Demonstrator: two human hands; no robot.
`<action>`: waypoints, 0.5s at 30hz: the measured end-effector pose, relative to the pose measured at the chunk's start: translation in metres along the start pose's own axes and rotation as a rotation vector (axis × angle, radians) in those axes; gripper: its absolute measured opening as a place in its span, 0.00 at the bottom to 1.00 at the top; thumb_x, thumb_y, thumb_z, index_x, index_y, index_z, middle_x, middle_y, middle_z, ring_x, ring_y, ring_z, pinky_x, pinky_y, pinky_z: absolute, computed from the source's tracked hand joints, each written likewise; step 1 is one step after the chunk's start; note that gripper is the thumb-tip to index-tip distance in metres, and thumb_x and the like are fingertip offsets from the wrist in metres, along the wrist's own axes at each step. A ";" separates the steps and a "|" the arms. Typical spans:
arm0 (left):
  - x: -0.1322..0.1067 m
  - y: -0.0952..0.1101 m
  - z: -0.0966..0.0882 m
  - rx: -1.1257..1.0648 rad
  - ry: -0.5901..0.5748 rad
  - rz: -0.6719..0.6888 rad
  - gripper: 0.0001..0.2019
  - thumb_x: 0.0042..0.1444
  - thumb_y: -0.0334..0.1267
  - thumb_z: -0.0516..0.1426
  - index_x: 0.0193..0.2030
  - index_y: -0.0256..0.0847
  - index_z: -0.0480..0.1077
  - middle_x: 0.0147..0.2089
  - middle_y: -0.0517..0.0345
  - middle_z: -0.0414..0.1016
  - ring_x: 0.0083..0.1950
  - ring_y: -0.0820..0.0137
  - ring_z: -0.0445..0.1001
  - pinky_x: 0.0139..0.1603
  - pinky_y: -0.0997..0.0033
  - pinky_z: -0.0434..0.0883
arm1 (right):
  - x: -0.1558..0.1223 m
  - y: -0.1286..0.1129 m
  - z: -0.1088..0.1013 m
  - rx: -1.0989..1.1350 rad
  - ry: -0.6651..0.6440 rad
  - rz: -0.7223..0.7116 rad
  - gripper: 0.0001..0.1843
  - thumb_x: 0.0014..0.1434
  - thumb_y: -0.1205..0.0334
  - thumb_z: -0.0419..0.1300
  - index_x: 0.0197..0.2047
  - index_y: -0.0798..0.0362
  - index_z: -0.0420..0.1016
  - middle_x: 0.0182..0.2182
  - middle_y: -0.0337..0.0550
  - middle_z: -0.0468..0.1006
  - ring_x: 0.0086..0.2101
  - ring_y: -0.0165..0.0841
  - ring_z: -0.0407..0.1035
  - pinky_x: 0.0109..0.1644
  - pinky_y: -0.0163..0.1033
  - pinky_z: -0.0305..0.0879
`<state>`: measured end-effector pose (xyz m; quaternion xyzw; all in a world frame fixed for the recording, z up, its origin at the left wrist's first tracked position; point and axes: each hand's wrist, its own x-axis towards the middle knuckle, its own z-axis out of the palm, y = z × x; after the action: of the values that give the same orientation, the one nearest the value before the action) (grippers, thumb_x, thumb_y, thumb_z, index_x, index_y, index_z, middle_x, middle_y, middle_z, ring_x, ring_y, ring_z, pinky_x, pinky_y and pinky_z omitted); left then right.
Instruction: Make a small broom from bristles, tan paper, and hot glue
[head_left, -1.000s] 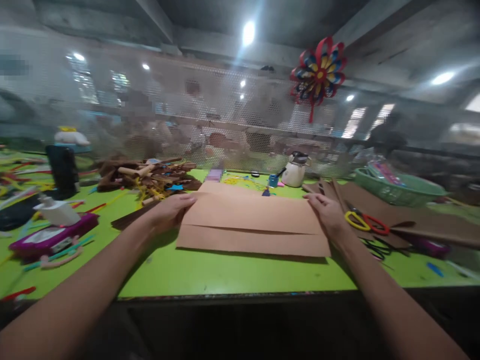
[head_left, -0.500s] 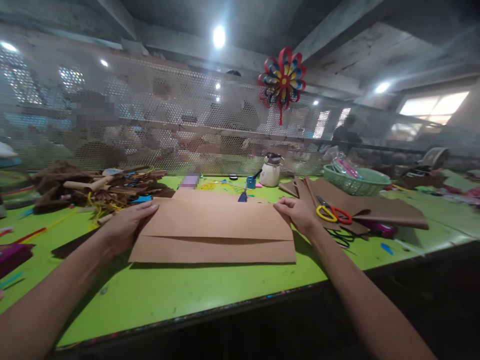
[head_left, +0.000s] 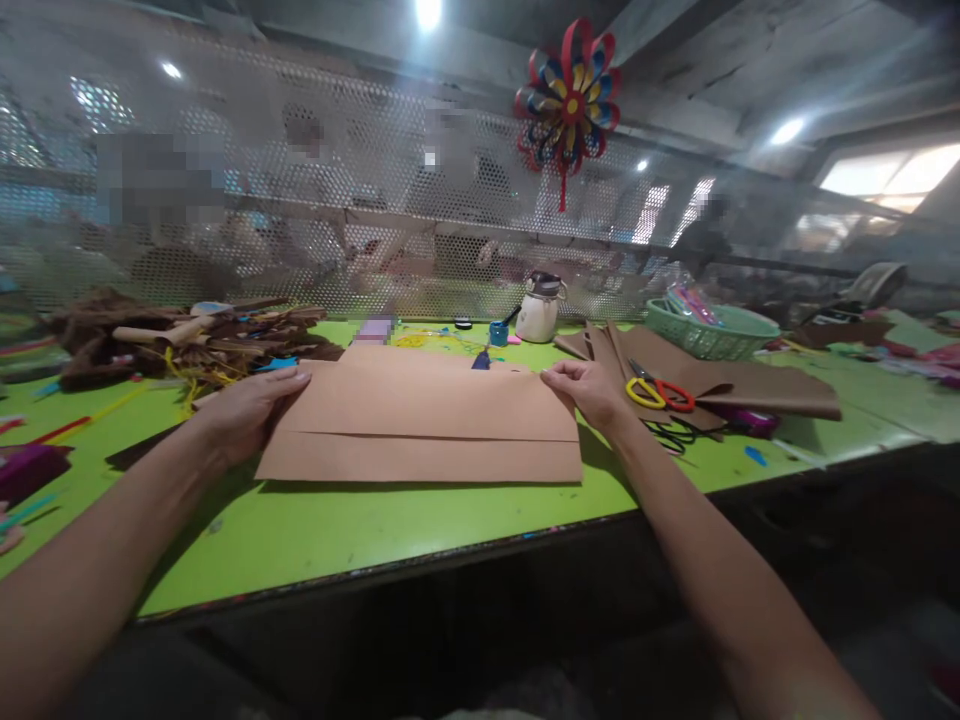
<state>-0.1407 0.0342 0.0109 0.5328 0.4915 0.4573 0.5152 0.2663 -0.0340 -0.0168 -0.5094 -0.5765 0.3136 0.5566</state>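
A wide sheet of brown kraft paper [head_left: 435, 405] spans the space between my hands, with a straight fold or overlapping edge running across its lower part. My left hand [head_left: 259, 405] grips its far left corner, thumb along the top. At the far right corner, my right hand [head_left: 589, 388] pinches the paper between thumb and fingers. The near edge of the paper hangs just over the green table [head_left: 300, 540] or rests on it; I cannot tell which. Behind the paper, the dark blue tip of a brush-like tool [head_left: 481, 358] shows.
Brown scraps [head_left: 217, 340] are heaped at left. A white jug [head_left: 537, 308] and a small blue pot [head_left: 498, 332] stand behind. Scissors with yellow and red handles [head_left: 660, 392] lie on brown paper [head_left: 750, 385] at right, near a green basket [head_left: 709, 335]. A pinwheel [head_left: 571, 105] hangs above.
The view has tipped downward slightly, so everything sits a little differently in the picture. Both hands keep their hold on the paper, which is almost unchanged in position.
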 end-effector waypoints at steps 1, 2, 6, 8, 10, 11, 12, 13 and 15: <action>0.001 -0.001 -0.001 -0.033 -0.026 -0.024 0.12 0.53 0.33 0.58 0.46 0.41 0.72 0.36 0.63 0.79 0.32 0.72 0.75 0.33 0.74 0.73 | 0.000 0.000 0.000 -0.008 -0.002 -0.008 0.18 0.45 0.48 0.67 0.25 0.56 0.71 0.19 0.34 0.70 0.21 0.25 0.59 0.25 0.32 0.54; 0.002 -0.001 -0.002 -0.044 -0.021 -0.035 0.12 0.53 0.33 0.58 0.46 0.41 0.71 0.36 0.63 0.79 0.32 0.72 0.75 0.32 0.74 0.73 | -0.001 -0.001 -0.001 -0.015 -0.004 -0.015 0.18 0.45 0.48 0.67 0.24 0.56 0.71 0.19 0.34 0.69 0.21 0.25 0.59 0.25 0.32 0.53; 0.004 -0.003 -0.004 -0.045 0.000 -0.075 0.12 0.52 0.32 0.58 0.45 0.41 0.71 0.34 0.63 0.80 0.32 0.71 0.75 0.32 0.73 0.73 | -0.001 -0.001 -0.001 -0.043 -0.002 -0.031 0.18 0.45 0.48 0.66 0.24 0.55 0.71 0.18 0.33 0.68 0.20 0.25 0.57 0.25 0.32 0.52; 0.005 -0.003 -0.004 -0.052 0.001 -0.078 0.11 0.52 0.30 0.58 0.44 0.41 0.71 0.34 0.63 0.80 0.32 0.71 0.76 0.32 0.73 0.74 | -0.001 -0.001 0.000 -0.051 -0.004 -0.023 0.19 0.45 0.47 0.66 0.24 0.55 0.71 0.19 0.34 0.69 0.21 0.25 0.59 0.25 0.33 0.53; 0.005 -0.003 -0.003 -0.076 -0.014 -0.080 0.11 0.52 0.29 0.57 0.43 0.40 0.71 0.33 0.62 0.80 0.31 0.71 0.76 0.32 0.73 0.74 | -0.002 -0.002 0.001 -0.055 -0.004 -0.010 0.19 0.45 0.47 0.66 0.24 0.56 0.72 0.20 0.36 0.70 0.21 0.26 0.60 0.26 0.33 0.55; 0.005 -0.003 -0.003 -0.090 -0.020 -0.080 0.11 0.52 0.28 0.57 0.42 0.39 0.71 0.32 0.62 0.80 0.31 0.71 0.76 0.32 0.74 0.74 | -0.002 -0.002 0.001 -0.056 -0.004 -0.005 0.19 0.45 0.47 0.67 0.25 0.56 0.72 0.20 0.36 0.71 0.22 0.27 0.61 0.26 0.33 0.55; 0.004 -0.003 -0.003 -0.100 -0.027 -0.082 0.10 0.51 0.28 0.57 0.42 0.38 0.71 0.32 0.61 0.80 0.31 0.71 0.76 0.32 0.73 0.74 | -0.003 -0.002 0.002 -0.056 -0.003 -0.001 0.19 0.45 0.47 0.67 0.25 0.56 0.73 0.21 0.37 0.72 0.22 0.27 0.62 0.26 0.33 0.56; 0.003 -0.004 -0.002 -0.107 -0.034 -0.083 0.10 0.51 0.28 0.57 0.42 0.38 0.71 0.31 0.60 0.80 0.31 0.70 0.76 0.32 0.73 0.74 | -0.003 -0.002 0.002 -0.055 -0.003 0.003 0.19 0.44 0.47 0.67 0.26 0.56 0.73 0.21 0.37 0.72 0.22 0.27 0.63 0.27 0.34 0.57; 0.001 -0.004 -0.002 -0.108 -0.049 -0.079 0.10 0.51 0.30 0.58 0.42 0.37 0.72 0.33 0.58 0.80 0.32 0.69 0.77 0.33 0.71 0.75 | -0.004 -0.002 0.003 -0.048 -0.001 0.002 0.19 0.44 0.47 0.68 0.27 0.56 0.74 0.21 0.38 0.74 0.22 0.28 0.64 0.27 0.34 0.58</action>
<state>-0.1430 0.0351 0.0071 0.4953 0.4739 0.4496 0.5727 0.2623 -0.0374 -0.0169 -0.5232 -0.5834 0.3006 0.5437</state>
